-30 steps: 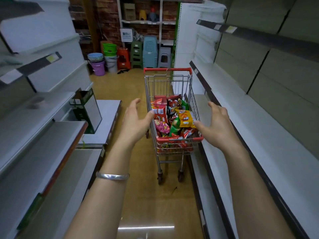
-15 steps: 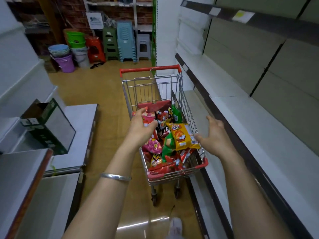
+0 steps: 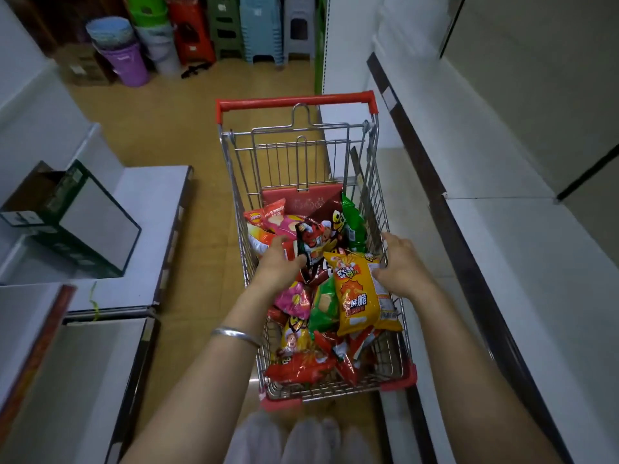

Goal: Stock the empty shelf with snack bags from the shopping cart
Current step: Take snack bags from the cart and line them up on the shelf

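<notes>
Both hands are sunk into the shopping cart [image 3: 373, 195], where the snack bags [image 3: 311, 329] lie heaped in a loose, overlapping pile. The left hand [image 3: 279, 267] is laid over a dark red bag [image 3: 315, 242], thumb against its face and the fingers curled towards its far edge; whether a firm hold has been taken cannot be told. The right hand [image 3: 400, 267] is set against the right edge of a yellow bag [image 3: 356, 293], with its fingers bent round that edge but partly hidden behind it. The empty shelf [image 3: 522, 249] runs along the right, just beside the cart, and nothing is seen on it. The bags are judged slick and air-filled, so a shallow edge pinch could be lost on the lift. Since the yellow bag rests across green and red ones, neighbours might be dragged up with it and spilled over the wire side to the floor. The cart, being on wheels, could also be nudged away by a sideways pull.
</notes>
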A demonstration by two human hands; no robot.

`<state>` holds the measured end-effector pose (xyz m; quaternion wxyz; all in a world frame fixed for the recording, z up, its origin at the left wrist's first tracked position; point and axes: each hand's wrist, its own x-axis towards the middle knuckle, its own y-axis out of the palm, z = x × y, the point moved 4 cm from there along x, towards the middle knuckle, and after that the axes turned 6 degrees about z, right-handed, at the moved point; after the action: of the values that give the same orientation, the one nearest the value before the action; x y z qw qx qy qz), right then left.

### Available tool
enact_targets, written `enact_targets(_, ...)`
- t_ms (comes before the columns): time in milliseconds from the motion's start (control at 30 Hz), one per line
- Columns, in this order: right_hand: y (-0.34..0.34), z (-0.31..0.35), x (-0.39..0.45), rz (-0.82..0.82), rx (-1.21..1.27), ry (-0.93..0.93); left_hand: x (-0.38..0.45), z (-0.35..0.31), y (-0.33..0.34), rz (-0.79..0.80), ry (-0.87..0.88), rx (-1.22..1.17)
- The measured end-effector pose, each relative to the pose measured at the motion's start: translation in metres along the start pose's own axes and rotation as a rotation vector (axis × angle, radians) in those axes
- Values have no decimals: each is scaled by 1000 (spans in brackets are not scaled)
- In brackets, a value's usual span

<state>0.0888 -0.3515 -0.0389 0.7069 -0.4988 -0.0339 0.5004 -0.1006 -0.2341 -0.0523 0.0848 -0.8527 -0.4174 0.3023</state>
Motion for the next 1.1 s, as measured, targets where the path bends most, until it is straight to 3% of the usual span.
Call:
enact_targets(200,46,-46,49,188,43,162,43,45,43,176,-223,40)
enact_targets(400,89,-59,73,244,131,250,73,73,78,282,-349,66)
enact_targets(567,130,-50,84,265,25,376,128,82,73,108,-344,42)
enact_targets(667,138,-51,85,169,15,400,157,64,58,-66,-221,159)
enact_targets(767,137,-57,82,88,27,396,183,36,46,-137,-81,155)
enact_targets(933,119,-73,78,-32,427,408,199,23,33,-119,1,60)
enact_targets(1033,105,-76,72,-15,784,431,181,18,26,-138,125,98)
enact_targets(1100,101,-74,64,11,988,401,165,24,24,-126,140,-6)
